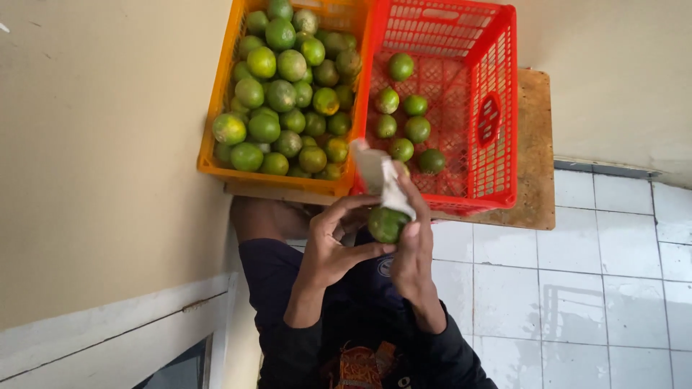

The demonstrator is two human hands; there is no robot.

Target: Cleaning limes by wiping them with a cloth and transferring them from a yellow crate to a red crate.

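Note:
My left hand (331,248) and my right hand (414,248) meet in front of my lap around one green citrus fruit (386,225). The left fingers cup the fruit from the side. The right hand presses a white cloth (386,180) against the top of the fruit, and the cloth's loose end sticks up over the crates' edge. Just beyond the hands stand an orange crate (216,155) piled with several green fruits and a red crate (497,108) with several fruits lying on its bottom.
Both crates rest on a wooden board (537,173). A beige wall (94,144) runs along the left, with a white frame lower left. White floor tiles (591,288) lie to the right. My dark-clothed legs are below the hands.

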